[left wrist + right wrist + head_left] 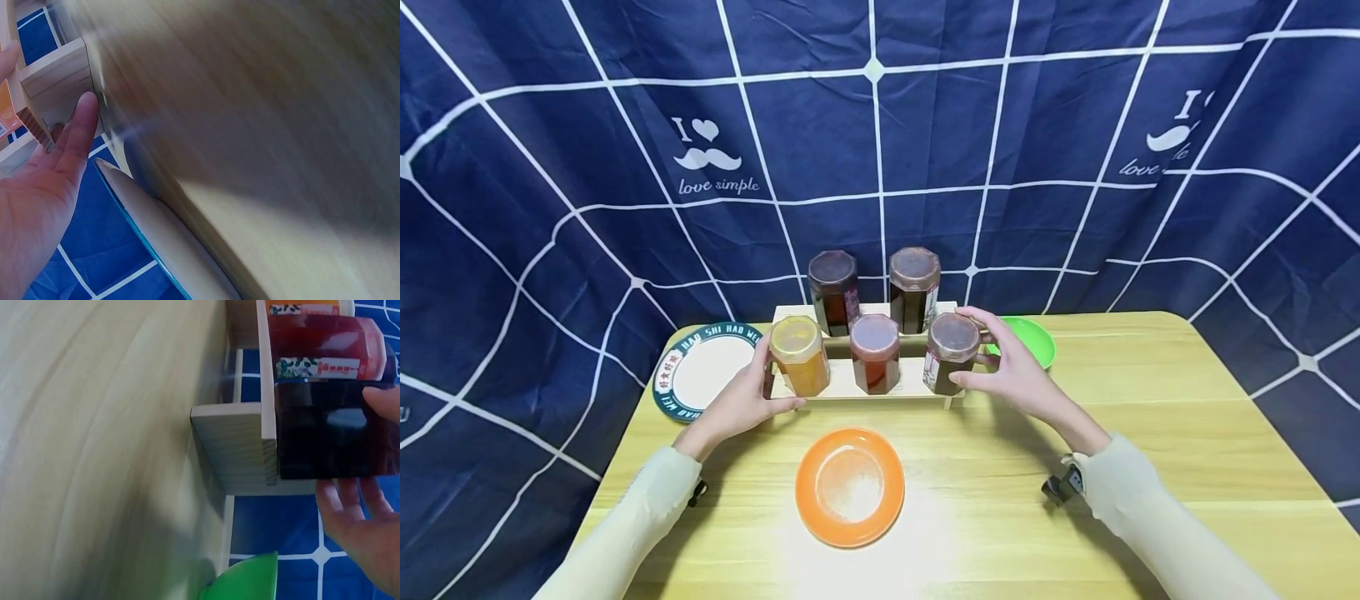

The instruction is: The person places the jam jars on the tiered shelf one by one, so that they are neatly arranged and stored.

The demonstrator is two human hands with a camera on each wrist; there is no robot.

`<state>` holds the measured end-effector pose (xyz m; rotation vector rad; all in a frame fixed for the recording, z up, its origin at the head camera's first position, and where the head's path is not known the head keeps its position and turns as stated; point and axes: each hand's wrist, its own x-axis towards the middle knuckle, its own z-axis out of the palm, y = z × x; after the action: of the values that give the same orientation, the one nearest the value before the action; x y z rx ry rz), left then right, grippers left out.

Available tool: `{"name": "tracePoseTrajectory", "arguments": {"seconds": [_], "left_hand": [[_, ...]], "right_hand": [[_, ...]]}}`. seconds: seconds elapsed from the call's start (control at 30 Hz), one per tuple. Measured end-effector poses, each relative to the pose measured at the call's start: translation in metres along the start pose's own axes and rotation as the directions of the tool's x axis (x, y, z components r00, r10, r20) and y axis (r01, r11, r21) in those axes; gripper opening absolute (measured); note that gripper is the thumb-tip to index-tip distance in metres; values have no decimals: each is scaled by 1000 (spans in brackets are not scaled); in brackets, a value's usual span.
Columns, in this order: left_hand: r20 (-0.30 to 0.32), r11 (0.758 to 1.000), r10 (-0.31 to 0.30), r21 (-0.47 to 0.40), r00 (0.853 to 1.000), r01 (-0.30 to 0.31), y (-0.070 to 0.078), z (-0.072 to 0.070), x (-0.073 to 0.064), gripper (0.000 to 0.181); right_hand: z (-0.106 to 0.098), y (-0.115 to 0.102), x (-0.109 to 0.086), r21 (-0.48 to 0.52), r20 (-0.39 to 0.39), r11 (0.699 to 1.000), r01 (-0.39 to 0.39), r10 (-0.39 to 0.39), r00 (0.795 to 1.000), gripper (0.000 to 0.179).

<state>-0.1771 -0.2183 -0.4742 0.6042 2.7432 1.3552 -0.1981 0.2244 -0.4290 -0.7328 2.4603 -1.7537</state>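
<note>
A two-step wooden rack (841, 380) bears several lidded jars. My left hand (747, 403) grips its left end, beside a yellow jar (802, 358); in the left wrist view, fingers (81, 128) touch the wooden end panel (62, 81). On the lower step's right end, my right hand (1011, 371) holds a dark jar (953, 342), its thumb in front and the fingers along the side. A red jar (876, 357) stands between these two. Two more dark jars, one at left (835, 292) and one at right (914, 287), stand on the upper step.
An orange plate (850, 483) lies on the wooden table (1120, 400) in front of the rack. To the left is a white plate with a dark green rim (673, 408). A green dish (1033, 337) sits behind the right hand. Blue checked cloth (940, 133) hangs around the table.
</note>
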Motion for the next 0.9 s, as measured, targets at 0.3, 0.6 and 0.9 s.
{"name": "tracePoseTrajectory", "arguments": {"seconds": [0.3,0.6,0.9], "left_hand": [[-1,1000,-8,3,1000,8,0,0,0,125],[-7,1000,-10,16,1000,10,1,0,-1,124],[-8,999,-8,35,1000,8,0,0,0,124]], "right_hand": [[-6,6,5,-39,45,999,-37,39,998,101],[-7,10,4,64,14,997,-39,38,999,105],[-8,11,1,70,32,997,-37,34,999,106]]}}
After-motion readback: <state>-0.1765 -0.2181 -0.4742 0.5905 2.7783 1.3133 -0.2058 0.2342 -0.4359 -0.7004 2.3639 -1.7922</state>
